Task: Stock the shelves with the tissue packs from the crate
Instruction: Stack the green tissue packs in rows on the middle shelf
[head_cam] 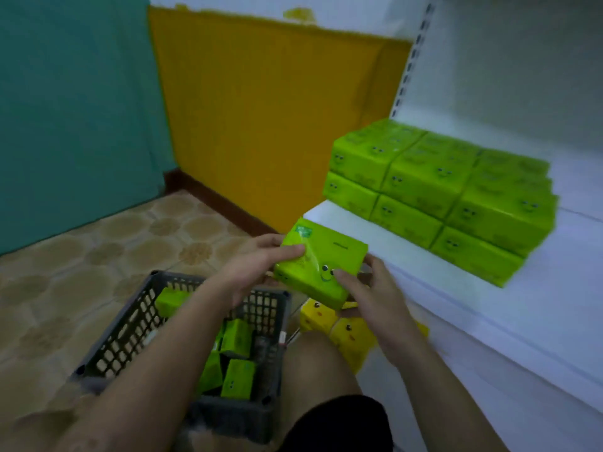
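Observation:
I hold a green tissue pack [321, 261] with a smiley face between both hands, above the gap between crate and shelf. My left hand [257, 264] grips its left end and my right hand [368, 293] grips its right end. Below, a dark grey slotted crate [137, 324] on the floor holds several more green packs [236, 378]. On the white shelf [473, 288] to the right, green packs [434, 190] are stacked two layers high in rows.
Yellow tissue packs [339, 327] sit on the lower level under my right hand. My bare knee [313, 363] is beside the crate. A slotted shelf upright [409, 63], yellow and teal wall panels and a patterned tile floor [81, 256] surround the spot.

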Motion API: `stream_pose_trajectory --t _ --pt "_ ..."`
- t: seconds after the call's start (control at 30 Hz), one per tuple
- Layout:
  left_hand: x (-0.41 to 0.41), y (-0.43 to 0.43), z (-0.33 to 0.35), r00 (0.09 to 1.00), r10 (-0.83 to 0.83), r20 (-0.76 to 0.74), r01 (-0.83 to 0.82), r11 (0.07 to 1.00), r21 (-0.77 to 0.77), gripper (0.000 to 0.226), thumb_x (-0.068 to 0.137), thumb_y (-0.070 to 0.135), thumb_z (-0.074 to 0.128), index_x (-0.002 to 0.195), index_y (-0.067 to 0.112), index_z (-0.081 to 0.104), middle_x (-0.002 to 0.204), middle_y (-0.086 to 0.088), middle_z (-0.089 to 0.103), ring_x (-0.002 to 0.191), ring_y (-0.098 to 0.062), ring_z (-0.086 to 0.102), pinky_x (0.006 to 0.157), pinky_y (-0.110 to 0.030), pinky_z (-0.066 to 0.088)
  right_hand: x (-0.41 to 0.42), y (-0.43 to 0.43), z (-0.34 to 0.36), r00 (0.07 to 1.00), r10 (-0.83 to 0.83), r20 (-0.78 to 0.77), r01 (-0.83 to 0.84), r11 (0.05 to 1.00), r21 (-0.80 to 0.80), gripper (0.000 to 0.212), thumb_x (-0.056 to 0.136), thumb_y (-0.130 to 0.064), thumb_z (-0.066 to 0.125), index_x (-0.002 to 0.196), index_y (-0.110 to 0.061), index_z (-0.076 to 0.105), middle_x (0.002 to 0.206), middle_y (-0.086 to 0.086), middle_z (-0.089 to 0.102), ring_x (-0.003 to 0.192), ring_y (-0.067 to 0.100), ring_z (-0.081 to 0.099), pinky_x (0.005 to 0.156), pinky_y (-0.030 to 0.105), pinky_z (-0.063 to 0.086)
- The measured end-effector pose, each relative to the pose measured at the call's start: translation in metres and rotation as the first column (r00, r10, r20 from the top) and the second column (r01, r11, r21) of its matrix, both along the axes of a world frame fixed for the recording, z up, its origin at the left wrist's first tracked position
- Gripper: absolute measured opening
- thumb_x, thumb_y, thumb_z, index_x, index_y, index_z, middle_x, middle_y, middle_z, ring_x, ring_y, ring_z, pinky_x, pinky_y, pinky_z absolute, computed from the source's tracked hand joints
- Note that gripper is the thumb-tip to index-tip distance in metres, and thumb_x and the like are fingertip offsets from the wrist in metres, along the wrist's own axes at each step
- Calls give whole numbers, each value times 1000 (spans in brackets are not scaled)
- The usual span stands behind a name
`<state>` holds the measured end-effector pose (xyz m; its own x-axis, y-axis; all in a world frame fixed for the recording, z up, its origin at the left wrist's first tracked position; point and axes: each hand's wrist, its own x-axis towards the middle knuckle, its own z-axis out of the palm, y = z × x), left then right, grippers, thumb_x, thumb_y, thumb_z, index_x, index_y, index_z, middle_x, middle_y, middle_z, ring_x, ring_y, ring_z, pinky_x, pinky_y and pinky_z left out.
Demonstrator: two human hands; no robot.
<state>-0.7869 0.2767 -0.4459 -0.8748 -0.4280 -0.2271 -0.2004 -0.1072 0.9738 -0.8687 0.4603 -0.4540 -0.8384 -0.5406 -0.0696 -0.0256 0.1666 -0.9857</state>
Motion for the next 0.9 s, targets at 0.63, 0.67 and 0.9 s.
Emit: stream_pose_trajectory --t 0.63,0.67,0.9 --pt "-143 204 89 908 -367 -203 -63 359 -931 54 77 36 76 127 23 58 125 -6 53 110 -27 52 91 -34 42 -85 288 65 804 -333 -493 589 565 578 78 90 -55 54 153 -31 15 156 15 23 137 36 34 105 48 36" --pt "-151 204 91 912 -371 -177 -87 247 -965 62 75 41 75 131 26 55 130 -7 50 117 -30 48 95 -38 41 -87 287 62 806 -224 -548 575 519 633 79 90 -59 51 153 -36 9 161 9 9 141 36 24 108 48 32" --pt "-191 197 85 977 -156 147 125 -146 -981 78 77 69 57 144 47 23 155 0 23 142 -30 21 111 -60 21 -157 257 55 745 26 -666 598 415 685 50 96 -33 47 144 -28 36 149 1 35 121 33 47 94 37 42"
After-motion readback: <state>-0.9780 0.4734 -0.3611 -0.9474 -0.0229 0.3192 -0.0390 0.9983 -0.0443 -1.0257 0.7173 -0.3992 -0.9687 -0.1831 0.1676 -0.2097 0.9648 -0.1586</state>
